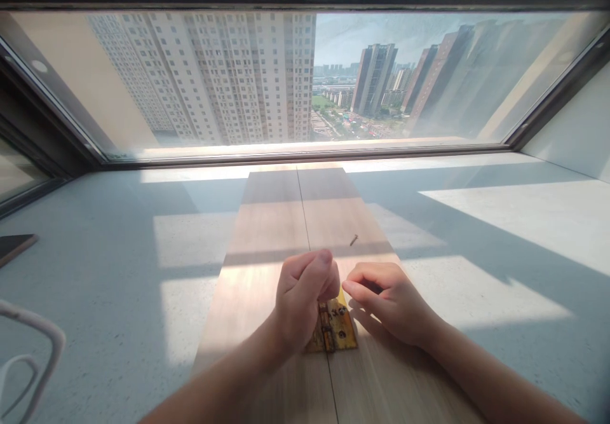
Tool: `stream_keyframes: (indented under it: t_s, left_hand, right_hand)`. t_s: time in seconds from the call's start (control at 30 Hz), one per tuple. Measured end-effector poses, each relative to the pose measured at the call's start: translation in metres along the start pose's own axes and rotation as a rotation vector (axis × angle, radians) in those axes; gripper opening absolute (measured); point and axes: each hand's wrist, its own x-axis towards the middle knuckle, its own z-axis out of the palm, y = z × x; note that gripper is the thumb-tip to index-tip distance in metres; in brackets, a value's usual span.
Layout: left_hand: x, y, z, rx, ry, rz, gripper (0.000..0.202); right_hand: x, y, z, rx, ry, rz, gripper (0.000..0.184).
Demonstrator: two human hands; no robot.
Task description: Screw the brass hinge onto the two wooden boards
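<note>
A worn, yellowish hinge (340,332) lies across the seam between two pale wooden boards (267,220). My left hand (305,287) is closed in a fist over the upper left part of the hinge and covers that part. Whatever the fist holds, if anything, is hidden. Just right of the hinge is my right hand (391,297), with its thumb and forefinger pressed together beside the fist. I cannot make out anything between those fingertips. Farther up, on the right board, lies a loose screw (354,240).
The boards rest on a pale speckled sill (190,309) crossed by sunlight and shadow. A window (305,81) stands behind it. At the left are a white cable-like loop (54,338) and a dark flat object (16,246).
</note>
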Motion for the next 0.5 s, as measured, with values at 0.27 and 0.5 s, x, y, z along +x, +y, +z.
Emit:
stream_keyframes:
  t_s: [0.27,0.5]
  left_hand:
    - [0.015,0.006,-0.009,0.025,-0.181,-0.133,0.044]
    - [0.006,0.015,0.012,0.344,0.213,0.0,0.042]
  right_hand:
    - [0.001,0.0,0.0,0.023,-0.014,-0.034,0.038]
    - [-0.001,0.006,-0.002,0.065,0.133,0.036,0.037]
